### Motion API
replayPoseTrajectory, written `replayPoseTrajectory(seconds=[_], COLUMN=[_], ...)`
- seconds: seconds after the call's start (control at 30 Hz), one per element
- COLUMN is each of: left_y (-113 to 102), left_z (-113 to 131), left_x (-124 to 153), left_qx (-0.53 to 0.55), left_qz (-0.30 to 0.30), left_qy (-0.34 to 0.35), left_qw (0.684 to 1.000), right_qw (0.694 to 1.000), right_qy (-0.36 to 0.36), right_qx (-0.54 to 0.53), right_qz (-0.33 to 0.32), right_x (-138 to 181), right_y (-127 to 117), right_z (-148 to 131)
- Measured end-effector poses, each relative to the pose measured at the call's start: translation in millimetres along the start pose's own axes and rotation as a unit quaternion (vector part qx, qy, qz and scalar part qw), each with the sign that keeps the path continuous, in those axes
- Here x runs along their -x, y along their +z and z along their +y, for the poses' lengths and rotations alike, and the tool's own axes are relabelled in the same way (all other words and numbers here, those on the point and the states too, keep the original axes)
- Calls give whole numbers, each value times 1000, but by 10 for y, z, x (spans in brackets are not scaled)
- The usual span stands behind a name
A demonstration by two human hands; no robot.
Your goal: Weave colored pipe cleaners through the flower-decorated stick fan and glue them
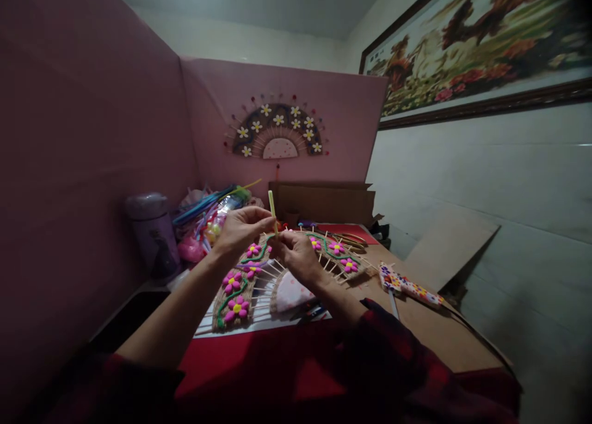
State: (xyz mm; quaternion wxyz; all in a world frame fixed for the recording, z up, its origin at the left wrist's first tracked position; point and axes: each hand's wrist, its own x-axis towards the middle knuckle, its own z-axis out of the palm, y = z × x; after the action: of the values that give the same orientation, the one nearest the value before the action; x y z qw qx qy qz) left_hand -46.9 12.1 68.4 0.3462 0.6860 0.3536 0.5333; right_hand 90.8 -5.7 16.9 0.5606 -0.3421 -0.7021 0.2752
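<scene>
Centre of frame: yellow stick (272, 209) upright, pinched by left hand (240, 228) and right hand (298, 256) | above fan craft (259, 282) | probably light, thin, bendable; best gripped low | dim view.

The person wears a dark red shirt with a black check pattern. The sleeves (393, 356) are pushed up near the elbows, so both forearms are bare. The hands (240, 229) have no gloves, rings or watch.
</scene>
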Motion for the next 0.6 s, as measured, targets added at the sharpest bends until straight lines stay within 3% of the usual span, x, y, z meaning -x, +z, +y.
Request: replayPoseTrajectory(seconds=[0.1,0.17,0.3,0.6], left_y=[-208,-334,-439,-111], left_z=[-163,-288,-457,-507], left_x=[-58,-44,124,394], left_qx=[-184,-321,-397,-528], left_qz=[37,-28,-160,-235], left_qy=[34,24,3,77], left_qw=[982,946,904,812], right_qw=[998,996,993,994], right_qy=[26,40,30,3], right_qx=[-50,-67,-34,53], right_qz=[24,50,113,97], right_x=[-17,-19,41,188], right_y=[-70,-111,-128,-105], right_z=[135,231,389,404])
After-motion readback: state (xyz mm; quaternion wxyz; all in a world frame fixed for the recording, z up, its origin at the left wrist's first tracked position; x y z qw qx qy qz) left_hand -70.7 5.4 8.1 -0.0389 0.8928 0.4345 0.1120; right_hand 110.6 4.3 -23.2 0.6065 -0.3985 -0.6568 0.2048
